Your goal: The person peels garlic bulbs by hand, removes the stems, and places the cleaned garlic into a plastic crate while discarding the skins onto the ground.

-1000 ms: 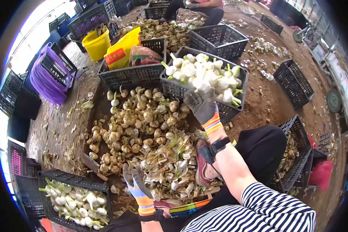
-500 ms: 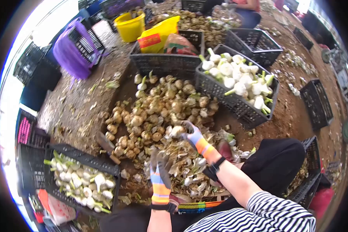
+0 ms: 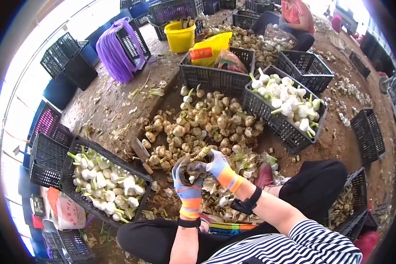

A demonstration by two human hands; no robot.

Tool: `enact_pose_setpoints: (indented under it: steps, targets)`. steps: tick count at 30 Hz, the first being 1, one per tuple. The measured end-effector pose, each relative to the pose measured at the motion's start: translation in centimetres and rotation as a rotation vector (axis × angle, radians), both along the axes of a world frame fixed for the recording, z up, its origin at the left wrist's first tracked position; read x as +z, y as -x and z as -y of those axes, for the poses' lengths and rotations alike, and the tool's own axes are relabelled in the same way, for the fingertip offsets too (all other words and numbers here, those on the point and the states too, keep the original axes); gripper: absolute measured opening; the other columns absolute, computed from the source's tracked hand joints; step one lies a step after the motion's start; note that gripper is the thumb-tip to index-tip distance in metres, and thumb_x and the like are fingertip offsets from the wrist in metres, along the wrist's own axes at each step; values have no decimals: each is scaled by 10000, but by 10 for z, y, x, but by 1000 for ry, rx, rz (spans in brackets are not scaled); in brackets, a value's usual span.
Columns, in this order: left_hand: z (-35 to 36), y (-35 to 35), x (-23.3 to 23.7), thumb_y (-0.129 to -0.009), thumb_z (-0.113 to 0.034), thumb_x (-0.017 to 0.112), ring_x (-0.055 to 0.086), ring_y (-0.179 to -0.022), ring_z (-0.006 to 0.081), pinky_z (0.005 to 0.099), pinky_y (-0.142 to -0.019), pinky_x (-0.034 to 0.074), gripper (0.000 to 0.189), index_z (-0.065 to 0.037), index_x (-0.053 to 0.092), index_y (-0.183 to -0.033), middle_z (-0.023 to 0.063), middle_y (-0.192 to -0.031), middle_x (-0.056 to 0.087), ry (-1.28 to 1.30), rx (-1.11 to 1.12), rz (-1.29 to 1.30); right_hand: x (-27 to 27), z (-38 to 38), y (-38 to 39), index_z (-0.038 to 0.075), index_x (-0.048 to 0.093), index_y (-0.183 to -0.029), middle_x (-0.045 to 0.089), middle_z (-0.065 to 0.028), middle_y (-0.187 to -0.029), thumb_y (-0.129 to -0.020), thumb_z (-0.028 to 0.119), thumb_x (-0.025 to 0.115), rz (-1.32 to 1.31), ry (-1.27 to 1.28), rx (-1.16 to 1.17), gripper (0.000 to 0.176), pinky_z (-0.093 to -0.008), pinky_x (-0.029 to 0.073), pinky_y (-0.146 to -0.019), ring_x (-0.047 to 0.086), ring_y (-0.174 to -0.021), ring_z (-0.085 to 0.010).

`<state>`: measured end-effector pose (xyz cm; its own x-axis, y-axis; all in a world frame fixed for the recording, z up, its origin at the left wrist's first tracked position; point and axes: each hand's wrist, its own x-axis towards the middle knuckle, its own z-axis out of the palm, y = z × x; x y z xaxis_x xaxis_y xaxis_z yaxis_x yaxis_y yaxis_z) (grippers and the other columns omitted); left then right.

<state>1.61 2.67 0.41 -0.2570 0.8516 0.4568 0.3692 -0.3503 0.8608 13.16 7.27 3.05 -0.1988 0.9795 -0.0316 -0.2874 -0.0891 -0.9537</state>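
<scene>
Both gloved hands meet low in front of us. Left hand and right hand curl round one dirty bulb, fingers closed on it, just above husk heap. We'd guess roughly halfway. Left crate and right crate hold heaps of clean white ones, but big pile of unpeeled ones waits ahead. Knife lies beside pile, untouched.

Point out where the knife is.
Head view, left side: the knife lies at the left edge of the unpeeled bulb pile, between it and the crate of white bulbs, beyond the left hand.
</scene>
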Motion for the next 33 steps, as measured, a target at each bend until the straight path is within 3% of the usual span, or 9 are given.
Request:
enact_pose_setpoints:
  steps: [4,12,14,16,20,23,26,28,33]
  targets:
    - [5,6,-11,-607,-39,815,545,-1063,261,351,-889,473,613,-65,528,-1148,118,-1175,515,117,-31,205,2,10,-6,10,628,-915,675,-60,-862,-748,-19,719,-255,196,55,193,-269,528,-683,641,-761,-126]
    - [5,2,12,-619,-21,816,540,-1081,239,336,-917,459,583,-50,536,-1130,111,-1200,519,-26,-80,51,23,16,-21,28,659,-937,674,-34,-869,-730,-65,697,-387,284,120,230,-239,505,-677,620,-759,-104]
    - [5,-1,16,-633,17,798,538,-1099,223,328,-933,456,597,-39,517,-1157,109,-1241,506,59,-214,392,25,13,-26,21,661,-990,672,-34,-884,-721,-71,694,-375,288,136,286,-235,502,-700,619,-766,-106]
    - [13,-3,29,-719,-6,755,556,-1055,200,331,-913,480,557,-24,487,-1208,91,-1180,553,82,-260,601,20,5,-34,6,659,-1029,673,-33,-896,-724,-45,702,-146,95,236,312,-230,493,-723,619,-779,-113]
    - [18,15,58,-937,-416,499,629,-878,187,287,-696,549,452,-45,475,-1193,115,-1050,600,266,-284,1047,13,-14,-64,57,682,-1012,589,-61,-933,-757,-59,611,585,-633,222,290,-269,478,-803,570,-879,-112]
    - [12,14,60,-941,-435,481,618,-857,157,290,-689,551,465,-50,480,-1200,96,-984,604,189,-88,830,12,-8,-64,57,646,-1098,627,-60,-1030,-761,-22,648,354,-382,230,347,-279,474,-841,582,-951,-129]
    - [16,-1,46,-942,-312,539,544,-1030,146,307,-909,459,430,-32,465,-1259,78,-1106,560,194,-213,891,26,9,-41,16,594,-1141,662,-24,-935,-802,63,706,-169,61,242,361,-249,492,-806,598,-867,-88]
    - [16,0,20,-899,-54,569,546,-1050,171,287,-899,473,450,-36,421,-1323,80,-1211,527,208,-285,767,7,6,-26,14,604,-1120,648,-38,-1071,-769,64,736,-122,-24,164,379,-253,493,-812,596,-915,-96]
    - [14,1,18,-855,57,573,536,-1094,154,284,-931,445,491,-19,430,-1319,93,-1264,516,118,-260,636,10,12,-17,2,674,-972,676,-52,-972,-756,-25,689,-96,39,89,218,-247,488,-793,617,-851,-108]
